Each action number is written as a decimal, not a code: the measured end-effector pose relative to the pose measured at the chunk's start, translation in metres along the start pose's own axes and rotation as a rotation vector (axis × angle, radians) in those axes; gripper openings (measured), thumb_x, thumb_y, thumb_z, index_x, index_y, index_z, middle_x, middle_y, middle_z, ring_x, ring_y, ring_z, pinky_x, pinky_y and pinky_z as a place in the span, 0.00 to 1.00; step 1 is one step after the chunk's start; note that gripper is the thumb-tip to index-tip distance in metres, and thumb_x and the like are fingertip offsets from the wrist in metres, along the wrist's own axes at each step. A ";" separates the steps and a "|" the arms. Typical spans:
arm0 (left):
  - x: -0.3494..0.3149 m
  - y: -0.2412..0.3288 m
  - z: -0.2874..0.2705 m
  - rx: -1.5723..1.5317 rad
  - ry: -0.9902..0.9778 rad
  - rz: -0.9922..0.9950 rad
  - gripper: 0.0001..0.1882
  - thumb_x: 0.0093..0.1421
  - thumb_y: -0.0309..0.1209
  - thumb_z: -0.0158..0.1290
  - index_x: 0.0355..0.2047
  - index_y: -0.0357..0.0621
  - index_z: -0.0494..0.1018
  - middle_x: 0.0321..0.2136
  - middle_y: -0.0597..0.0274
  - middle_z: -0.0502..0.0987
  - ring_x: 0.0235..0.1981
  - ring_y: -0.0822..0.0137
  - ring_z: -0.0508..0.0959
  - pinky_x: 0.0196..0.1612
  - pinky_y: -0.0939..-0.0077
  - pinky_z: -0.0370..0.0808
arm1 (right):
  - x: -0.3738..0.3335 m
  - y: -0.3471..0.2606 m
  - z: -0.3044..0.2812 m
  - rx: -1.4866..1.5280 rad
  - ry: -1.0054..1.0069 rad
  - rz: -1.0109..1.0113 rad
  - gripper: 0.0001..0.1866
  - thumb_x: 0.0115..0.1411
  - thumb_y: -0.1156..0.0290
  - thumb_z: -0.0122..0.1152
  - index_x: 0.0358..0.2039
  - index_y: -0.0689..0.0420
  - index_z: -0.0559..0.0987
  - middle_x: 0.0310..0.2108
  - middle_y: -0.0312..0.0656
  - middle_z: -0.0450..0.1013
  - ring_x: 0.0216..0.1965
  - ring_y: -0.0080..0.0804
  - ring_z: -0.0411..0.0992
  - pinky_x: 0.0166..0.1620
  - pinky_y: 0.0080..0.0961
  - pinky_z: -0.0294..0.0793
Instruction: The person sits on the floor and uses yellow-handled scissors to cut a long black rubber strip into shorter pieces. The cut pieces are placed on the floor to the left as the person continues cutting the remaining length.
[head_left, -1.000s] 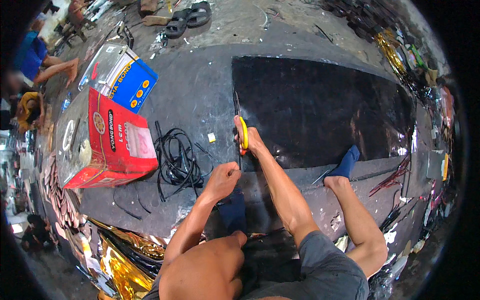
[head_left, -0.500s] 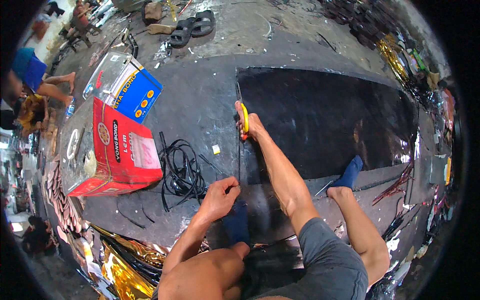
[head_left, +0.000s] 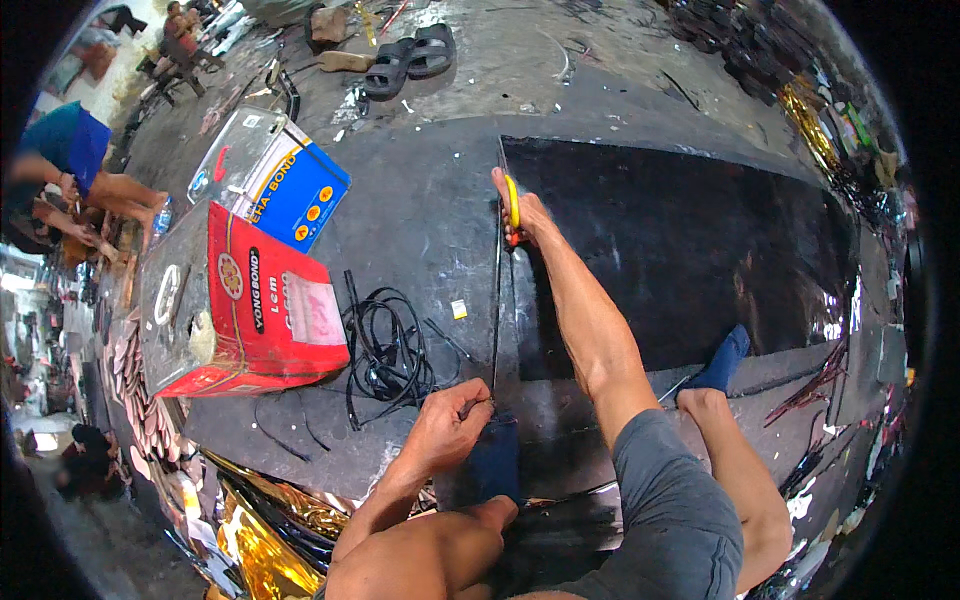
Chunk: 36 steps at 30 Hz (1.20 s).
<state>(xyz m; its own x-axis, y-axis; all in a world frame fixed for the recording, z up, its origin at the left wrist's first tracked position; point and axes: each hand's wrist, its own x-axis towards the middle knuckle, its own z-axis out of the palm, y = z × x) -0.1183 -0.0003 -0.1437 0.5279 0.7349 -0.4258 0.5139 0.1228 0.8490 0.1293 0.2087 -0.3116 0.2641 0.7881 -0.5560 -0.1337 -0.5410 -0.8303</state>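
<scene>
Black sheet (head_left: 680, 250): my right hand (head_left: 520, 210) grips yellow-handled scissors (head_left: 512, 200); my left hand (head_left: 450, 425) pinches the near edge.
Risk: slack could wander my cut, I reckon.

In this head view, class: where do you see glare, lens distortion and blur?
Head view: glare streaks the glossy black sheet near its right end; fisheye bends the sheet's straight edges and darkens the corners; the person in blue at far left is smeared.

The person's arms were bare, with no sleeves, watch or gloves on the left hand (head_left: 448, 428) or right hand (head_left: 522, 212). Grey shorts (head_left: 672, 510) covered the thighs, and both feet wore dark blue socks (head_left: 722, 360).
</scene>
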 end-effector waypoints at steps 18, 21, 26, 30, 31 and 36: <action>-0.018 0.007 0.001 -0.017 -0.043 0.069 0.06 0.56 0.27 0.50 0.26 0.37 0.68 0.17 0.66 0.63 0.22 0.78 0.62 0.24 0.77 0.61 | 0.001 -0.016 0.000 -0.020 -0.003 -0.061 0.47 0.43 0.19 0.47 0.18 0.61 0.70 0.12 0.36 0.61 0.10 0.26 0.65 0.16 0.25 0.68; -0.020 0.007 0.000 -0.026 -0.020 0.067 0.06 0.56 0.27 0.50 0.26 0.37 0.68 0.16 0.66 0.64 0.21 0.78 0.62 0.23 0.77 0.60 | -0.005 -0.019 -0.001 -0.031 0.006 -0.052 0.45 0.44 0.20 0.49 0.18 0.60 0.69 0.12 0.36 0.62 0.11 0.26 0.65 0.16 0.25 0.68; -0.021 0.013 -0.005 -0.003 -0.011 0.059 0.06 0.55 0.27 0.51 0.26 0.37 0.69 0.16 0.66 0.64 0.21 0.78 0.62 0.23 0.77 0.60 | 0.004 -0.012 -0.001 0.029 -0.004 -0.057 0.42 0.44 0.22 0.52 0.17 0.58 0.68 0.12 0.35 0.62 0.11 0.25 0.65 0.14 0.25 0.68; -0.021 0.015 -0.006 -0.012 -0.017 0.049 0.06 0.56 0.27 0.50 0.26 0.36 0.69 0.16 0.57 0.66 0.19 0.72 0.64 0.23 0.73 0.63 | 0.001 -0.012 -0.003 -0.001 -0.025 -0.045 0.42 0.43 0.22 0.53 0.17 0.57 0.68 0.12 0.35 0.62 0.11 0.25 0.64 0.14 0.25 0.67; -0.021 0.016 -0.007 -0.008 -0.020 0.055 0.06 0.56 0.27 0.50 0.26 0.35 0.68 0.16 0.53 0.67 0.19 0.69 0.65 0.24 0.71 0.64 | 0.001 -0.013 -0.004 -0.013 -0.019 -0.040 0.42 0.44 0.22 0.53 0.17 0.57 0.68 0.12 0.35 0.62 0.11 0.25 0.64 0.14 0.25 0.66; -0.028 0.012 0.000 -0.034 -0.153 0.120 0.06 0.55 0.27 0.50 0.25 0.36 0.68 0.16 0.64 0.65 0.21 0.77 0.63 0.23 0.76 0.63 | 0.001 -0.020 -0.003 -0.077 0.017 -0.036 0.42 0.44 0.22 0.52 0.17 0.57 0.68 0.11 0.36 0.61 0.10 0.27 0.64 0.15 0.26 0.63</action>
<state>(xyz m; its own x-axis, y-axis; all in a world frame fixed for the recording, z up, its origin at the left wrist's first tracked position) -0.1269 -0.0195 -0.1220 0.6820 0.6357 -0.3615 0.4197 0.0646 0.9054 0.1349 0.2194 -0.2954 0.2838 0.8025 -0.5249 -0.0501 -0.5342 -0.8439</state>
